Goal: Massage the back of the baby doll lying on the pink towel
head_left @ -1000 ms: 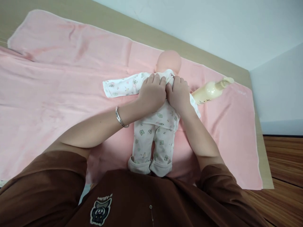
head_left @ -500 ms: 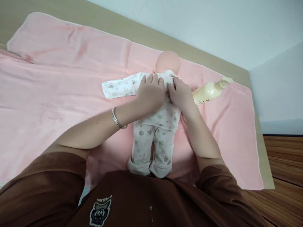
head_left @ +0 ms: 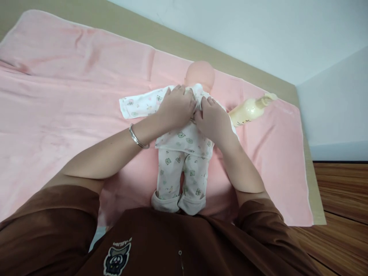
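The left hand [head_left: 176, 108] and right hand [head_left: 215, 119] touch the shirt [head_left: 184, 138], finger grip hidden. Blanket [head_left: 57, 99] spreads wide left, right edge nearer.

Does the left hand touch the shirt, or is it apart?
Touching. In the head view, the left hand lies on the upper shirt without visible gap.

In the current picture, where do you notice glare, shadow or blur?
In the head view, small glints on the pump bottle and silver bangle; same view, soft shadow on the pink blanket on both sides of the printed trousers; same view, no strong blur on the hands.
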`<state>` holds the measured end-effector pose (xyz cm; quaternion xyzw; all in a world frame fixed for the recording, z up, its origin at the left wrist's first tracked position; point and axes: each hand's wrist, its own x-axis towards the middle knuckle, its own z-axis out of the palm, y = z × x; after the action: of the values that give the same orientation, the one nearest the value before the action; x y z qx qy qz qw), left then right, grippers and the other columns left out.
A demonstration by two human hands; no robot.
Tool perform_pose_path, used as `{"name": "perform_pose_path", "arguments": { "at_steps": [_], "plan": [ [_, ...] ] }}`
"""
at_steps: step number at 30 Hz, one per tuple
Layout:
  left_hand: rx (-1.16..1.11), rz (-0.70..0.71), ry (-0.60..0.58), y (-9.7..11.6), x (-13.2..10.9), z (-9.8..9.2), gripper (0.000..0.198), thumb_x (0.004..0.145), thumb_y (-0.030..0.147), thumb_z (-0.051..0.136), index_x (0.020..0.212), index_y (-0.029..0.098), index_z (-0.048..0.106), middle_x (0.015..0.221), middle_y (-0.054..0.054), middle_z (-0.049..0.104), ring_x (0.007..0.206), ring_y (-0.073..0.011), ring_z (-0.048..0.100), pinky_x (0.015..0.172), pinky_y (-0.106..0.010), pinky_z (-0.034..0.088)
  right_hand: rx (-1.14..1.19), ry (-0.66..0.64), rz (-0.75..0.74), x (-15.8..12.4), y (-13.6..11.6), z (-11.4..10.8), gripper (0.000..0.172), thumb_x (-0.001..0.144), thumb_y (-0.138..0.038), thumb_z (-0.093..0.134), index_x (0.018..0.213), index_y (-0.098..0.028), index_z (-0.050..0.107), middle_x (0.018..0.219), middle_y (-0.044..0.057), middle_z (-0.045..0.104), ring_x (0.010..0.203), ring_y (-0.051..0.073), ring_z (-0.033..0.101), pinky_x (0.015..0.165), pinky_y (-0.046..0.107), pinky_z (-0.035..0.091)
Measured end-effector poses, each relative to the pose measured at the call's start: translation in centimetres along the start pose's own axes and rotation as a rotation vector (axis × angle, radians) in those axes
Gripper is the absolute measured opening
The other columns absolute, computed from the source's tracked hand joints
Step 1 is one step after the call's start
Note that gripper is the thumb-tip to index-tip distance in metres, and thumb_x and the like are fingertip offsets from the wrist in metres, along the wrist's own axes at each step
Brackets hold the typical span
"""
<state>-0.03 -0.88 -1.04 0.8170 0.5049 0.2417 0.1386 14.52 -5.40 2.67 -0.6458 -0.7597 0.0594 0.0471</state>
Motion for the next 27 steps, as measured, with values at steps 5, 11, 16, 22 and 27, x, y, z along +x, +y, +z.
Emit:
{"name": "perform_pose_path", "arguments": {
  "at_steps": [5, 11, 16, 22, 27],
  "plan": [
    [0.069, -0.020, -0.086, 2.8, -2.1, -0.4, 0.051, 0.100, 0.015, 0.041, 0.149, 0.008, 0.055, 0.161, -0.025, 0.049, 0.157, -0.0386, 0.042, 0.132, -0.056, 0.033, 0.082, -0.014, 0.054, 2.5, 1.7, 0.1, 0.049, 0.107, -0.018, 0.033, 0.146, 0.000, 0.057, 0.157, 0.025, 0.054, 0.150, 0.036, 0.052, 0.125, 0.053, 0.044],
    [0.048, 0.073, -0.087, 1.5, -0.9, -1.0, 0.038, 0.101, 0.015, 0.038, 0.121, 0.011, 0.070, 0.124, -0.021, 0.067, 0.133, -0.0361, 0.060, 0.123, -0.056, 0.046, -0.043, -0.002, -0.032, 1.9, 2.0, 1.1, 0.062, 0.109, -0.021, 0.030, 0.161, 0.010, 0.037, 0.166, 0.031, 0.041, 0.160, 0.040, 0.037, 0.132, 0.056, 0.035],
    [0.071, -0.009, -0.099, -0.7, 1.1, -0.4, 0.037, 0.101, 0.017, 0.033, 0.108, 0.013, 0.069, 0.108, -0.020, 0.070, 0.114, -0.0367, 0.068, 0.108, -0.056, 0.054, -0.190, 0.015, -0.082, -1.1, -0.2, 0.2, 0.062, 0.108, -0.023, 0.037, 0.163, 0.007, 0.037, 0.163, 0.034, 0.043, 0.155, 0.045, 0.043, 0.129, 0.059, 0.037],
    [0.063, -0.070, -0.014, -1.0, 0.7, 0.8, 0.043, 0.106, 0.033, 0.031, 0.127, 0.013, 0.062, 0.130, -0.024, 0.066, 0.130, -0.0389, 0.060, 0.120, -0.055, 0.043, -0.024, -0.003, 0.055, 1.2, 0.3, -0.3, 0.040, 0.109, -0.024, 0.036, 0.128, -0.008, 0.067, 0.130, 0.022, 0.070, 0.126, 0.036, 0.066, 0.107, 0.050, 0.055],
    [0.084, -0.098, 0.006, -0.5, 0.4, 1.0, 0.044, 0.106, 0.036, 0.037, 0.130, 0.009, 0.061, 0.126, -0.024, 0.067, 0.126, -0.0395, 0.061, 0.117, -0.055, 0.044, 0.043, 0.030, 0.213, 3.6, 1.7, 0.7, 0.042, 0.113, -0.033, 0.035, 0.122, -0.010, 0.068, 0.118, 0.020, 0.072, 0.112, 0.038, 0.069, 0.100, 0.052, 0.056]
  ]
}}
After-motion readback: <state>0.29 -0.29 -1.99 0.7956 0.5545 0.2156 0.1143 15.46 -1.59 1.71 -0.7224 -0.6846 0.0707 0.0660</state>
